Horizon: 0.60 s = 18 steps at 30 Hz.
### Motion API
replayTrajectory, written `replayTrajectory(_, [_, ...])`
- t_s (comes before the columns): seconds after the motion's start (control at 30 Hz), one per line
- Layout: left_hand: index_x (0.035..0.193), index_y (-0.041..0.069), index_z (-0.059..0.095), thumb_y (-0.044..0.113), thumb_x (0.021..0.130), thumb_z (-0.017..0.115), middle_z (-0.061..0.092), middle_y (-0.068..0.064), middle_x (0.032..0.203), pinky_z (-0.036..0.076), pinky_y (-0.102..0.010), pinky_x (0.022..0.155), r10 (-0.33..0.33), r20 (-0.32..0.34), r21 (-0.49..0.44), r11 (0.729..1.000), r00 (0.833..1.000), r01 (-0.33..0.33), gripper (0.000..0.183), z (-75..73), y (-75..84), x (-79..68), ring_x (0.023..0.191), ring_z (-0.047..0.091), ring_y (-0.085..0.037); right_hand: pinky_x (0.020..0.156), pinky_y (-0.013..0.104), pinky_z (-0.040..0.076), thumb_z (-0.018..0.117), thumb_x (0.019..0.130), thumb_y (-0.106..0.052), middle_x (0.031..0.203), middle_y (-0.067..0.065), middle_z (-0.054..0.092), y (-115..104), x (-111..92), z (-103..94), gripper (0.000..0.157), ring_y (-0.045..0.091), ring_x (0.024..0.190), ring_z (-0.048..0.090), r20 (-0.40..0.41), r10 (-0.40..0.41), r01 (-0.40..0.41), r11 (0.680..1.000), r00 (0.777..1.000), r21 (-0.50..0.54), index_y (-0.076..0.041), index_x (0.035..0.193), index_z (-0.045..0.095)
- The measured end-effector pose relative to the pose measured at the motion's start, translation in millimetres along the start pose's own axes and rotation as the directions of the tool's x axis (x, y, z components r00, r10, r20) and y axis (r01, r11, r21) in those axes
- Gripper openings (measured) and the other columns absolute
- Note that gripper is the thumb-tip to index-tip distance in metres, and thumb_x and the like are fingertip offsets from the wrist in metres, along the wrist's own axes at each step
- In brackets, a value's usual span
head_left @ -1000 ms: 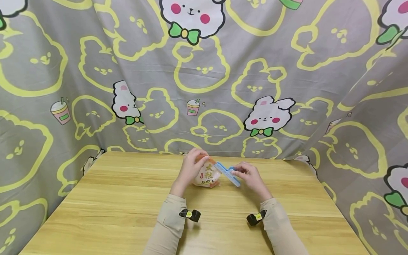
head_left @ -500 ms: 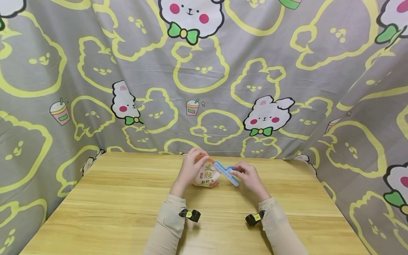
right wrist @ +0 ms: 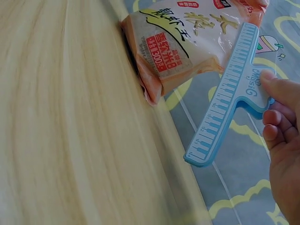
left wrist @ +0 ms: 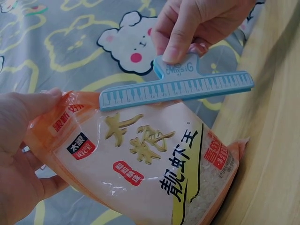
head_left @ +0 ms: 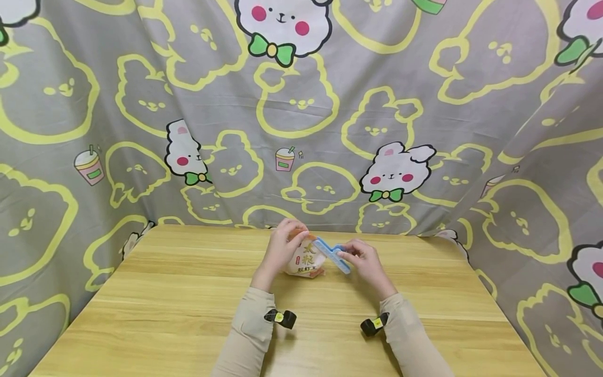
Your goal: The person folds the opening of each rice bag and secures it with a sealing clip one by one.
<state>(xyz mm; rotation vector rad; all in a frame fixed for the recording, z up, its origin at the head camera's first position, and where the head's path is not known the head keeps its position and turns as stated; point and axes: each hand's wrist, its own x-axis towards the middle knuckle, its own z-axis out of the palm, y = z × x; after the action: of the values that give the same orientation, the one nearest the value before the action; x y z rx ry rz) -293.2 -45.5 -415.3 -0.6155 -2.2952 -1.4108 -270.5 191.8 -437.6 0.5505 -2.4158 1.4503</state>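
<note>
A small bag of rice (left wrist: 140, 154), white and orange with gold lettering, stands on the table in the head view. My left hand (head_left: 283, 247) grips its orange top, thumb in front and fingers behind. A long light-blue bag clip (left wrist: 178, 89), printed with piano keys, is pinched at its handle by my right hand (head_left: 367, 261). The clip slants down to the right in the head view. Its upper left end overlaps the bag's upper right edge; whether any film lies between its bars I cannot tell. Most of the clip extends beyond the bag.
The wooden table (head_left: 188, 293) ends at a grey curtain (head_left: 301, 120) with cartoon animals, which also hangs along both sides. A black wrist camera (head_left: 281, 318) is strapped to the left sleeve, another black camera (head_left: 374, 324) to the right one.
My right hand has shifted slightly left with the clip, bringing the clip's end a little further over the bag's edge. The left hand and the bag look nearly still.
</note>
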Motion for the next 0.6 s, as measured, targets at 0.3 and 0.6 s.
replayTrajectory(0.3, [0.097, 0.01, 0.07, 0.021, 0.095, 0.063, 0.062, -0.006, 0.105, 0.055, -0.042, 0.088, -0.004, 0.004, -0.007, 1.0, 1.0, 0.004, 0.013, -0.2, 1.9, 0.3, 0.102, 0.062, -0.024, 0.062, 0.016, 0.044, 0.069, 0.087, -0.002, 0.085, 0.016, 0.065, 0.0, 0.5, 1.5, 0.011, 0.003, 0.069, 0.05, -0.006, 0.005, -0.005, 1.0, 1.0, 0.021, 0.006, 0.095, 0.069])
replayTrajectory(0.6, [0.095, 0.01, 0.069, 0.02, 0.094, 0.064, 0.063, -0.007, 0.103, 0.053, -0.043, 0.091, 0.013, -0.002, -0.007, 1.0, 1.0, -0.013, 0.011, -0.8, 0.6, 0.1, 0.104, 0.062, -0.023, 0.062, 0.016, 0.043, 0.069, 0.087, -0.002, 0.084, 0.015, 0.063, -4.8, 1.2, 2.7, 0.011, 0.003, 0.069, 0.05, -0.014, 0.013, -0.013, 0.999, 1.0, 0.029, 0.006, 0.095, 0.069])
